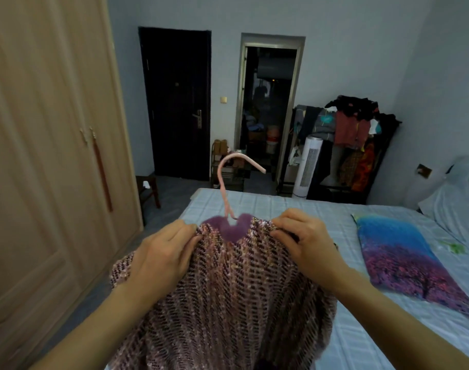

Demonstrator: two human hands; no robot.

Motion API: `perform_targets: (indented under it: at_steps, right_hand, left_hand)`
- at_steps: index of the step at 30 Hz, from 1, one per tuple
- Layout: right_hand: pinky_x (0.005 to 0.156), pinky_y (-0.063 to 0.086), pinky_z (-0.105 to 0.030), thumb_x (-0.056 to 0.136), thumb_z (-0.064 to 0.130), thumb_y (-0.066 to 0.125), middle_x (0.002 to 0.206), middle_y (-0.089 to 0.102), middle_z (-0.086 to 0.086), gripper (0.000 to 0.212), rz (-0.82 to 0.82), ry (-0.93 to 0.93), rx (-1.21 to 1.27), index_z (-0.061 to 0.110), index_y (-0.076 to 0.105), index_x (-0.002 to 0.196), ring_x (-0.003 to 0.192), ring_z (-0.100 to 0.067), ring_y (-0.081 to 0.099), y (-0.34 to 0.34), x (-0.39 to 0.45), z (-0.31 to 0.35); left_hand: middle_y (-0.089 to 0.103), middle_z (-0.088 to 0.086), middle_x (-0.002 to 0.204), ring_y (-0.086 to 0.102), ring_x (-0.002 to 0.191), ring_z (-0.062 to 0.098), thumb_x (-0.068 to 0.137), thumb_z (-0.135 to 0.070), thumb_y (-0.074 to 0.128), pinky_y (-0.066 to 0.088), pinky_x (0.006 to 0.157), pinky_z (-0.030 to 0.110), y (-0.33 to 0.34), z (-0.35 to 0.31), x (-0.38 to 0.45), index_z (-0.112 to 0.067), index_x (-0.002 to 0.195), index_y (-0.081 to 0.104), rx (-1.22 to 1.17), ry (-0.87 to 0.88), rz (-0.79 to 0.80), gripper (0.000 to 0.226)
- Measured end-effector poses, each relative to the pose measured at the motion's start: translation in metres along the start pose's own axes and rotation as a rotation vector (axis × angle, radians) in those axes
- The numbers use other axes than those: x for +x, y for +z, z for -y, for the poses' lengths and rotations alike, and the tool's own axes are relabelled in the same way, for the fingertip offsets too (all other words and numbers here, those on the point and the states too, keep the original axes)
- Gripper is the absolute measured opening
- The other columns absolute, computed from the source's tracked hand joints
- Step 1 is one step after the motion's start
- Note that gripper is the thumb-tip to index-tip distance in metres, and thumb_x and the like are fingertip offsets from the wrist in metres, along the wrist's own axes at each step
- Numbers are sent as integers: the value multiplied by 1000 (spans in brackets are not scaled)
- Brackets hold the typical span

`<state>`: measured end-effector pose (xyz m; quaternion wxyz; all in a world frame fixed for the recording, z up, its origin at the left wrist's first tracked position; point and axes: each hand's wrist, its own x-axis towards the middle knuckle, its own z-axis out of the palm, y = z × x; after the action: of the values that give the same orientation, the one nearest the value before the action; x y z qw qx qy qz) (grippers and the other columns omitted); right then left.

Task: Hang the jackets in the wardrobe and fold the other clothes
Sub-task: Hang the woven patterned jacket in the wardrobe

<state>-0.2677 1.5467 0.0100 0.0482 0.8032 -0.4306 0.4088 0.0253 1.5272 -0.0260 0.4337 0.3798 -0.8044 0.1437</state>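
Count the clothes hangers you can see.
1: a pink hanger inside the knitted jacket, its hook sticking out of the purple collar. The far clothes rack may hide others.

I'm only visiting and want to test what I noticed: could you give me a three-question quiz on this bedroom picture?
1. True or false: the wardrobe doors are open.
2. What colour is the hanger?
3. The left hand and right hand grip the jacket at: A hem, B shoulders, C sleeves?

Key: 1 false, they are closed. 2 pink. 3 B.
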Motion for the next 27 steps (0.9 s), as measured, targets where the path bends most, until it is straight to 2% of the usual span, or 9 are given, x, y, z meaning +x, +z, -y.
perform_targets:
  at_steps: [3,8,12,15,17,20,25,27]
  right_hand:
    - [74,49,-20,91,14,68,91,62,2,14,-26,4,-4,8,72,102,81,-9,59,5,10,10]
    - [75,41,-8,90,12,68,87,59,5,10,-61,43,-43,10,72,99,78,-4,53,9,15,10]
    - [74,45,-16,89,8,68,86,60,4,7,-138,75,-46,11,71,95,80,-5,57,3,11,5]
    - [75,42,-10,88,15,64,85,61,5,10,-170,79,-23,11,71,94,83,-1,56,-2,6,7]
    - [74,42,-10,88,17,64,85,61,5,12,-179,74,-15,11,72,94,83,0,56,-4,1,8]
    - [72,47,-18,89,20,62,85,63,6,14,-168,58,35,11,72,94,80,-4,59,-8,-8,13]
    - [74,42,-10,90,18,63,86,62,8,13,-147,-1,168,10,72,94,80,1,56,-4,-25,37]
    - [74,45,-14,90,19,63,86,62,6,15,-130,-13,209,9,72,96,79,-3,58,1,-26,45]
  left_hand:
    - [55,1,83,53,71,18,101,-22,51,49,61,38,1,-2,1,-7,96,65,-15,-12,-7,22]
    - [57,0,89,55,80,17,101,-25,52,50,70,37,-3,11,2,-8,100,66,-48,-13,8,22]
    - [58,0,93,57,84,19,100,-25,52,50,74,41,-17,30,-3,-8,104,67,-31,-21,46,23]
    - [58,2,93,56,85,21,101,-27,49,50,74,43,-27,32,-5,-9,106,66,21,-32,64,25]
    - [58,2,94,56,86,21,101,-27,48,49,75,42,-34,24,-5,-8,108,65,31,-40,65,26]
    - [59,2,96,56,87,22,101,-27,49,50,76,41,-46,0,-7,-9,109,64,87,-55,71,26]
    - [57,3,93,55,82,21,102,-35,43,49,70,38,-79,-37,-33,-8,105,62,223,-139,106,33]
    - [55,2,89,51,78,19,101,-35,42,45,67,32,-92,-47,-45,-8,103,62,254,-190,53,33]
